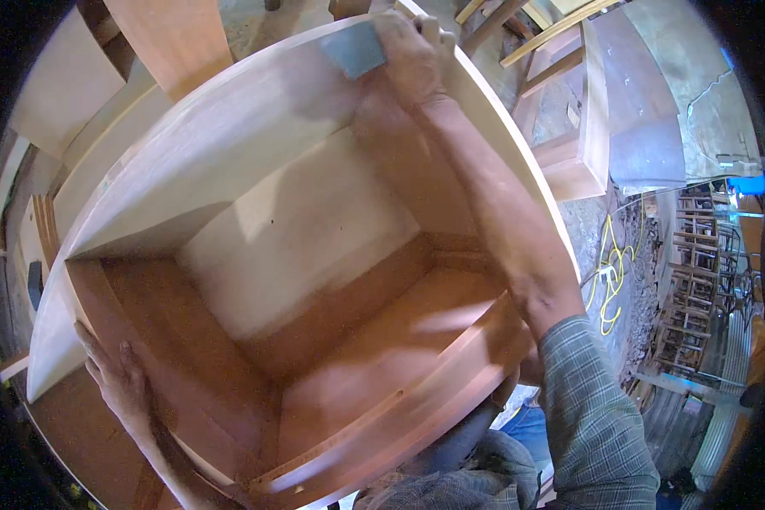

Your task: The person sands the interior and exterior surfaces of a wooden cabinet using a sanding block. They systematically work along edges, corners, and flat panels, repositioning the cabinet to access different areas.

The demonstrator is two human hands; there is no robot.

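A large wooden drawer-like box (348, 418) with a curved, pale front panel (187, 127) fills the middle, its reddish-brown inside facing up. My right hand (412, 59) is at the far edge of the pale panel, fingers bent over a dark grey-green sheet of sandpaper (354, 48) that lies against the surface. The right forearm reaches across the box's right side. My left hand (115, 382) rests on the box's left side panel, its fingers stretched out and apart, with no tool in them.
Wooden panels (168, 42) stand at the far left. An open wooden frame (591, 110) lies at the far right. A yellow cable (612, 272) is coiled on the floor, near stacked wooden frames or stools (693, 297) along the right.
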